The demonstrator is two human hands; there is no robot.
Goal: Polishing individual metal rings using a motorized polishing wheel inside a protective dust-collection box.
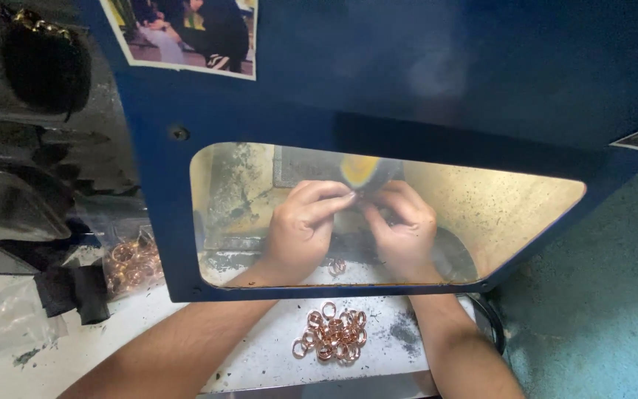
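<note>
1. Head view: I see my left hand (300, 229) and right hand (400, 230) both behind the clear window (511, 207) of a blue hood (407, 81), fingertips meeting in the middle.
2. Both hands are curled and pinched together on one small piece at the fingertips; it looks like a ring, but it is mostly hidden and I cannot tell its long axis.
3. That piece sits between the two hands, equally near to each, just in front of a blurred yellow wheel (361, 168) beyond the fingertips.
4. A heap of copper rings (331, 332) lies on the counter (260, 355) between my forearms, toward me from the hands and outside the window.
5. One loose ring (337, 267) lies just below the wrists.
6. A plastic bag of more rings (131, 262) lies well off to the left of my left hand.
</note>
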